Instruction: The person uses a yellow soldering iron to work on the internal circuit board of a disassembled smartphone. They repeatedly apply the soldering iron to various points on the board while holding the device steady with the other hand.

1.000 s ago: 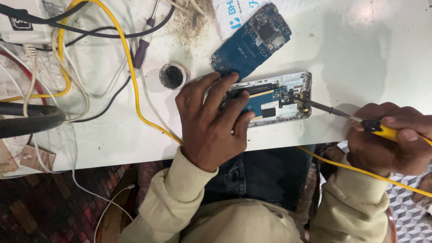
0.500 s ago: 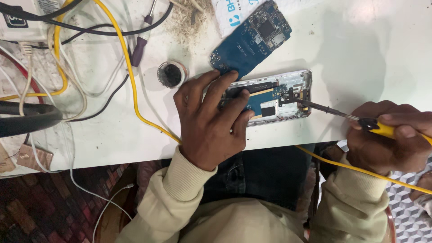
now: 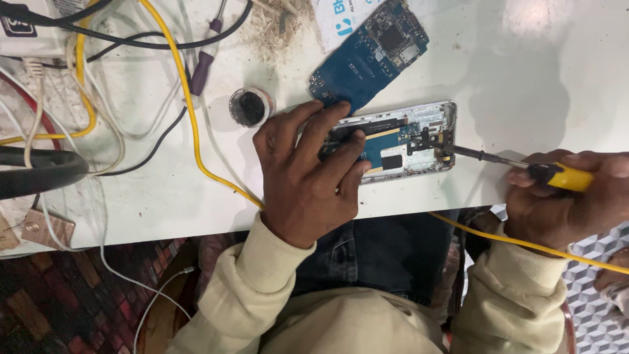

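Observation:
An opened phone (image 3: 419, 141) with a silver frame and exposed blue boards lies near the front edge of a white table (image 3: 537, 85). My left hand (image 3: 308, 177) rests on its left half, fingers spread and pressing it down. My right hand (image 3: 570, 196) is shut on a yellow-handled soldering iron (image 3: 517, 164). The iron's dark metal tip touches the phone's right end. A yellow cord (image 3: 524, 242) runs from the handle, under the table edge and back up across the table.
A loose blue circuit board (image 3: 370, 52) lies just behind the phone. A small round tin of dark paste (image 3: 249, 107) sits to the left. Tangled yellow, black and white cables (image 3: 118, 78) and a purple-handled tool (image 3: 203, 69) fill the left side. Brown debris lies at the top.
The iron's tip has stayed at the phone's right end with only slight shifts. My left hand still holds the phone down.

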